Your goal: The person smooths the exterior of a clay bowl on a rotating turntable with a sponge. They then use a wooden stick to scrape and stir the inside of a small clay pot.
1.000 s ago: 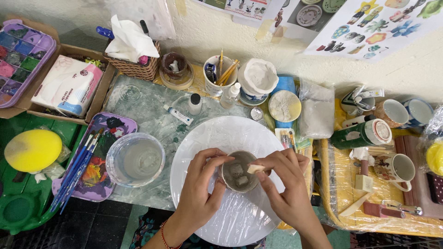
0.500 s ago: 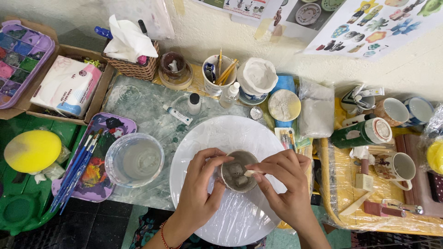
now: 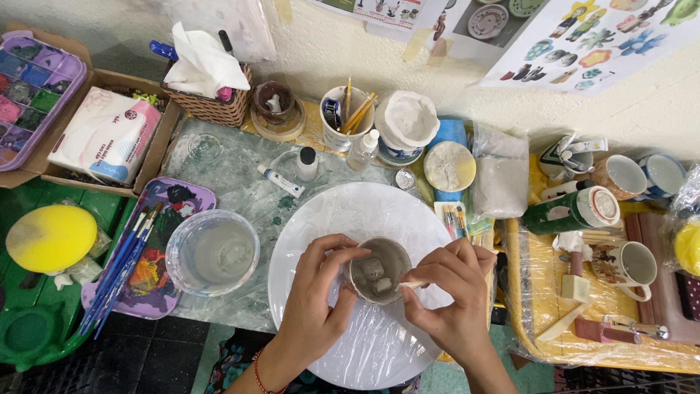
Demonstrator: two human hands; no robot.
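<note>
Two hands at a small grey cup over the white round board.
Left of it sits a bowl [image 3: 212, 252] of cloudy water; the left hand [image 3: 315, 303] wraps the cup [image 3: 378, 269], held above the board [image 3: 343, 211]; the right hand [image 3: 450, 295] pinches a thin stick [image 3: 413, 285] at its rim.

- The white round board [image 3: 364, 219] shows bare room behind the left hand [image 3: 313, 303] and right hand [image 3: 448, 299], which close around the small grey cup [image 3: 379, 270].
- Just left, the clear water bowl [image 3: 213, 252] blocks the way.
- Behind the board, a paint tube [image 3: 280, 181] and small bottles [image 3: 308, 163] crowd the marbled tabletop [image 3: 226, 164].
- Brushes [image 3: 456, 221] lie close by the board's right edge.
</note>
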